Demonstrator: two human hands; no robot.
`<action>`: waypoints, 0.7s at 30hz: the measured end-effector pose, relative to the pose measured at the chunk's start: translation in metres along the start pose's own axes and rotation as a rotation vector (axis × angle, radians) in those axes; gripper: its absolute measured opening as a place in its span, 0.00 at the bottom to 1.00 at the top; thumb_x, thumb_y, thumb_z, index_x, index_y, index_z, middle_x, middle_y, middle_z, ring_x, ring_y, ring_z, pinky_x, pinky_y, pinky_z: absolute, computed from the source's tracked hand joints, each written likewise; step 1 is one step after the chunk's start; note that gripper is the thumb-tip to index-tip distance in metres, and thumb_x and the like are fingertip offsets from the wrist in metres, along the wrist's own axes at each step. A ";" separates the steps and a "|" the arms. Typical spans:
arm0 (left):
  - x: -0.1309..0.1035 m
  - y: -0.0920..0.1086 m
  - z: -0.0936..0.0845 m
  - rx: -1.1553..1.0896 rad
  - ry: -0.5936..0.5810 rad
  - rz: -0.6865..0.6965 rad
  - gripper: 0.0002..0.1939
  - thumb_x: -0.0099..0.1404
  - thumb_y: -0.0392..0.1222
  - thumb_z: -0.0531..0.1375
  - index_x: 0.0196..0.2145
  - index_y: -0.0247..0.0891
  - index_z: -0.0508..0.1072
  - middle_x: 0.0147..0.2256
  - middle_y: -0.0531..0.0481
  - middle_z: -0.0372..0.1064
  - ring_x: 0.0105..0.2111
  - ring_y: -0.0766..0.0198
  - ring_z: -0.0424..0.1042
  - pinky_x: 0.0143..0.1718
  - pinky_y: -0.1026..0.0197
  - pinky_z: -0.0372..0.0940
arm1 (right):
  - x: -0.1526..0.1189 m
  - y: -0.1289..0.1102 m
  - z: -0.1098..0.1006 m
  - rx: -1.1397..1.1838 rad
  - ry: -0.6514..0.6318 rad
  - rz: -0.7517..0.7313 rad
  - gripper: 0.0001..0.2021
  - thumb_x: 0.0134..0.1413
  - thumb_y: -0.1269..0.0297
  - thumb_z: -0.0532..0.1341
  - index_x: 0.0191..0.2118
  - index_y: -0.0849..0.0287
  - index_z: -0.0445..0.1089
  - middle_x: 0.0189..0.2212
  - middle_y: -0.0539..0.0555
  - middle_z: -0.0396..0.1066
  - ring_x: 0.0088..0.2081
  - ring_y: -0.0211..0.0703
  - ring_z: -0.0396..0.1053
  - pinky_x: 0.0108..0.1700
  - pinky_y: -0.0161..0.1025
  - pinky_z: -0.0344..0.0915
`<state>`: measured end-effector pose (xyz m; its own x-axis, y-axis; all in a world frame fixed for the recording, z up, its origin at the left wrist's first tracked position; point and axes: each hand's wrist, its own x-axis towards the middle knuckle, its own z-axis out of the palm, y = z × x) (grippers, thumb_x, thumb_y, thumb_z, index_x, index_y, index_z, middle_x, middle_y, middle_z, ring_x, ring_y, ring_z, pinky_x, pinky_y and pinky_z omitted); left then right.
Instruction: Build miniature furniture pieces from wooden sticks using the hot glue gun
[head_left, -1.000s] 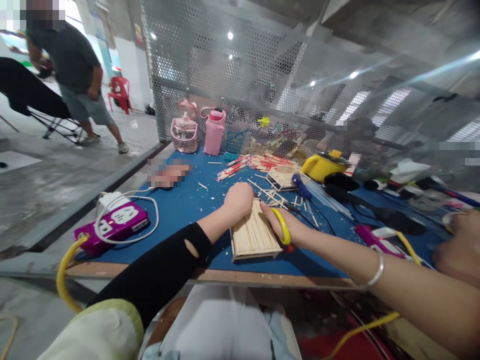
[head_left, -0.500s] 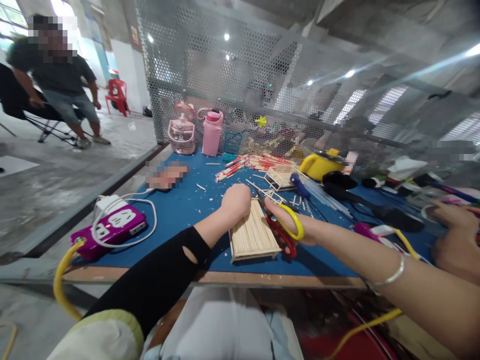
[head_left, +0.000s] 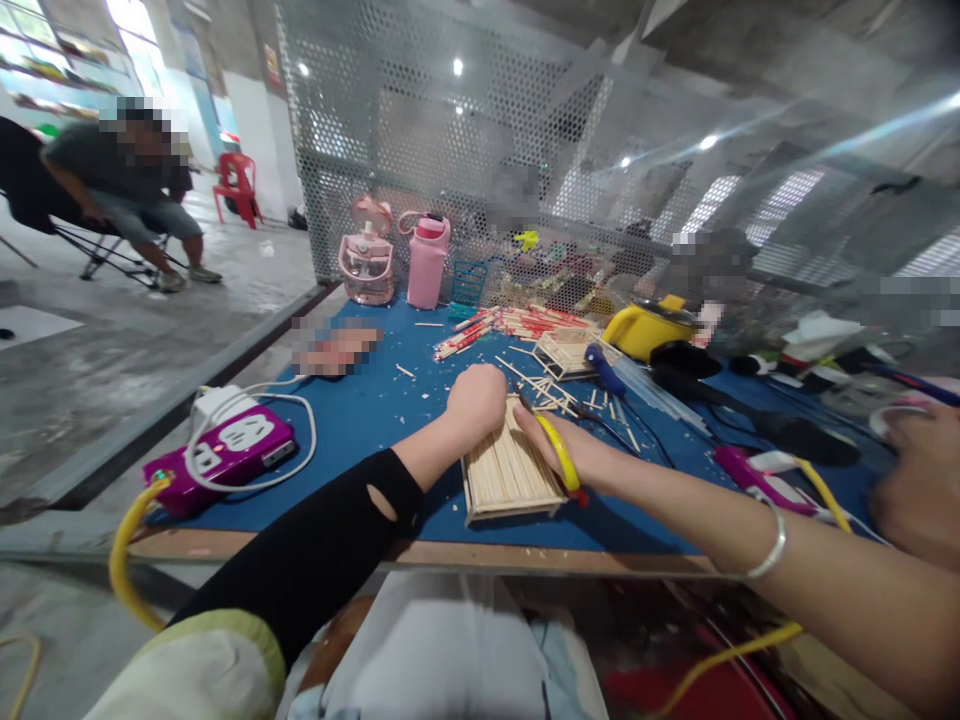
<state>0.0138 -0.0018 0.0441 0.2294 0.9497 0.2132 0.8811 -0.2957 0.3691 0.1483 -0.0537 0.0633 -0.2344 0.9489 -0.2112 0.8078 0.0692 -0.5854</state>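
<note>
A small frame of pale wooden sticks (head_left: pixel 517 470), its top a row of sticks side by side, rests on the blue mat by the table's front edge. My left hand (head_left: pixel 480 405) is closed on the frame's far left end; its fingertips are hidden behind the fist. Over the frame's right side, my right hand (head_left: pixel 547 440) is wrapped round scissors (head_left: pixel 556 450) with yellow and red handles. The hand hides most of the blades, near the frame's far right corner. Beyond it lie loose sticks (head_left: pixel 536 385) and a second stick frame (head_left: pixel 566 352).
A blue glue gun (head_left: pixel 604 370) lies behind my right hand. Farther back are red-and-white wrapped sticks (head_left: pixel 525 322), a yellow pot (head_left: pixel 649 328) and pink bottles (head_left: pixel 428 262). Purple power strips (head_left: pixel 232 445) with cables flank the workspace. A co-worker's hand (head_left: pixel 919 470) is at right.
My right hand with the scissors has turned and moved slightly left over the frame, hiding more of the red handle. My left hand stays on the frame. The seated person leans forward.
</note>
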 end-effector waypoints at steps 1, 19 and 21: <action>0.000 0.000 0.000 -0.001 0.001 0.000 0.14 0.58 0.31 0.53 0.37 0.30 0.78 0.37 0.37 0.75 0.39 0.57 0.74 0.43 0.60 0.66 | 0.001 0.001 0.001 -0.040 0.032 -0.043 0.32 0.54 0.36 0.43 0.28 0.62 0.68 0.24 0.57 0.71 0.30 0.48 0.69 0.34 0.39 0.64; 0.003 -0.005 0.005 -0.066 0.000 0.000 0.14 0.61 0.39 0.55 0.42 0.37 0.77 0.42 0.41 0.75 0.44 0.56 0.72 0.48 0.59 0.64 | -0.051 0.096 -0.071 0.359 0.142 0.215 0.22 0.41 0.61 0.57 0.46 0.55 0.55 0.16 0.41 0.57 0.14 0.36 0.56 0.16 0.33 0.55; 0.004 -0.005 0.004 -0.058 -0.022 0.006 0.12 0.61 0.39 0.55 0.37 0.37 0.78 0.39 0.42 0.76 0.42 0.57 0.73 0.46 0.60 0.64 | -0.054 0.089 -0.058 0.473 0.093 0.254 0.22 0.42 0.59 0.58 0.46 0.55 0.55 0.18 0.42 0.58 0.16 0.36 0.57 0.17 0.33 0.57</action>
<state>0.0118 0.0040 0.0389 0.2446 0.9496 0.1960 0.8542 -0.3066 0.4199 0.2646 -0.0809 0.0680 0.0024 0.9424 -0.3346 0.4963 -0.2916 -0.8177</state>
